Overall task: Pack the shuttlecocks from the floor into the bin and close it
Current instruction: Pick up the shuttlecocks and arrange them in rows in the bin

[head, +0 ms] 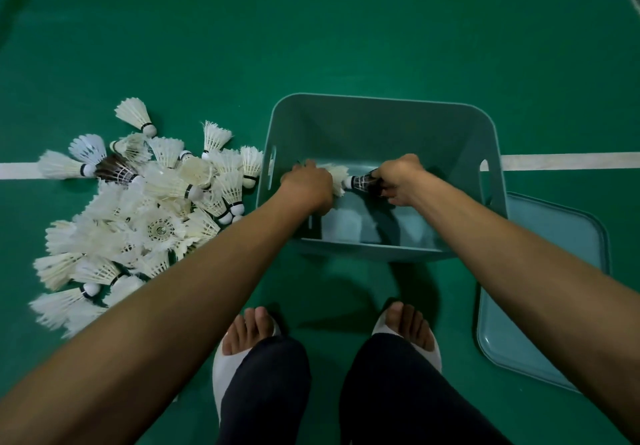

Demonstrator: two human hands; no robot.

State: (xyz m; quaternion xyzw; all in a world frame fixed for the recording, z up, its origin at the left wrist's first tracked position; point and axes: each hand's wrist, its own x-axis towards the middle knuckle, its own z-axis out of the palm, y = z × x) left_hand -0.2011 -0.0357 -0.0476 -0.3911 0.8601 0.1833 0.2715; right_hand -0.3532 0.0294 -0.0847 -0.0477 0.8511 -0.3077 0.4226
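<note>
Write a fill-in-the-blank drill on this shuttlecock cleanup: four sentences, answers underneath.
1. The right hand grips a shuttlecock whose skirt is ____.
2. The left hand, at the bin, holds ____ feathers.
3. The pile lies on the person's ____ side of the bin.
4. The lid is off the bin and rests on the ____.

Missing words: black; white; left; floor.

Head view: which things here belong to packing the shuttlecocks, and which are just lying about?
Part of the job: shuttlecock pile on the floor; open bin; lid lying beside it; white shuttlecock held by the left hand; dark shuttlecock held by the right hand.
Just there: white court line; the person's feet.
</note>
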